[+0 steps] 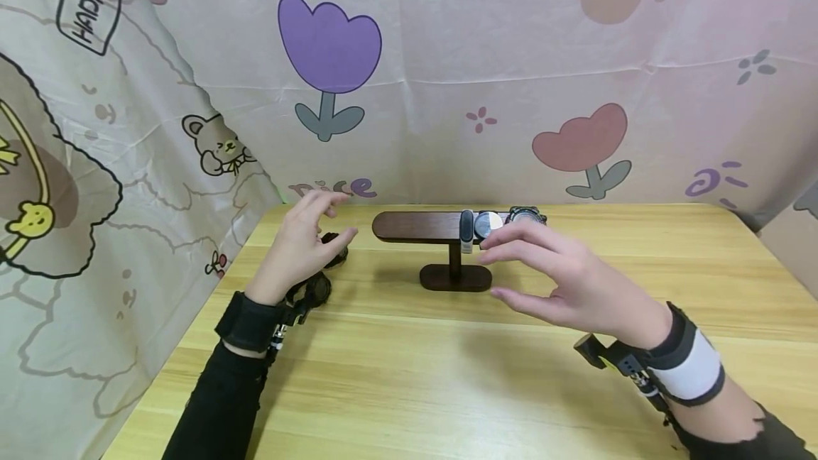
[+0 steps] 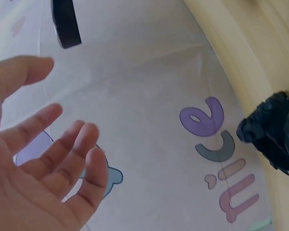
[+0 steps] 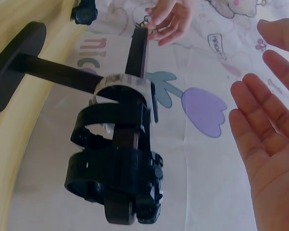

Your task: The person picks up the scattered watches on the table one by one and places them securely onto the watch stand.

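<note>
A dark brown T-shaped watch stand (image 1: 415, 226) stands mid-table. On the right half of its bar hang a dark-strapped band (image 1: 468, 227), a silver-faced watch (image 1: 489, 222) and a black watch (image 1: 527, 216); in the right wrist view these watches (image 3: 118, 159) hang close together. My right hand (image 1: 505, 268) hovers open just in front of them, fingers (image 3: 265, 120) spread and touching nothing. My left hand (image 1: 322, 222) hovers open near the bar's left end, above another black watch (image 1: 339, 254) on the table, seen at the table edge (image 2: 274, 132) in the left wrist view.
The wooden table (image 1: 447, 375) is backed and flanked on the left by a cartoon-printed cloth (image 1: 486, 77). The stand's oval base (image 1: 455, 277) sits between my two hands. Wrist-worn cameras are strapped to both forearms.
</note>
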Motion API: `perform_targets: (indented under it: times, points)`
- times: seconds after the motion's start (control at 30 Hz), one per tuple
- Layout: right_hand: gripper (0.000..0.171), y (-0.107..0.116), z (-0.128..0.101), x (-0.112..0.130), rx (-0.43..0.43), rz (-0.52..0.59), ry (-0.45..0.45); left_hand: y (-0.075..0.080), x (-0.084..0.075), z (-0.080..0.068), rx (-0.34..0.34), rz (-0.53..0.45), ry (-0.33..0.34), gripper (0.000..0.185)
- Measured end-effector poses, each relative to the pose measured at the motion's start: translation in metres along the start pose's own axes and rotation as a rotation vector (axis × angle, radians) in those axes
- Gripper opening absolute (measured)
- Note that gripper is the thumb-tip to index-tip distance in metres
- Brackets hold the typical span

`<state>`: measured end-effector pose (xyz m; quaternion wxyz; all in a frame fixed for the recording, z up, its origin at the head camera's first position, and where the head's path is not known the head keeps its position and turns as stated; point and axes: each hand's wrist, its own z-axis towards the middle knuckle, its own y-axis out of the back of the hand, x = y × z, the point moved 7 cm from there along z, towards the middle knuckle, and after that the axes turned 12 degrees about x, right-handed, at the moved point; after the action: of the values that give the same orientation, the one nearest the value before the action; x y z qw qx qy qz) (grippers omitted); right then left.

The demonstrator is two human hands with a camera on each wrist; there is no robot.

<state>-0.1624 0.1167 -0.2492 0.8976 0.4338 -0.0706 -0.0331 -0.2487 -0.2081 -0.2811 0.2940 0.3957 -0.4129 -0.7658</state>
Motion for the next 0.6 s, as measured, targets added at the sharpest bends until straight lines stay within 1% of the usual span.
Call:
perform_targets:
  times: [0.1, 0.2, 0.4, 0.6]
  points:
    - [0.031, -0.006, 0.003, 0.004, 0.011, -0.002, 0.02, -0.003, 0.006, -0.001, 0.062, 0.016, 0.008, 0.05]
    - [0.028, -0.013, 0.004, 0.006, 0.031, -0.01, 0.021, -0.006, 0.012, -0.003, 0.108, 0.02, 0.019, 0.052]
    - [0.025, -0.028, 0.005, 0.01, 0.096, -0.001, 0.02, -0.012, 0.027, -0.004, 0.192, 0.002, 0.07, 0.054]
    - [0.026, -0.045, 0.003, 0.011, 0.17, -0.002, 0.0, -0.015, 0.043, -0.004, 0.232, 0.013, 0.103, 0.059]
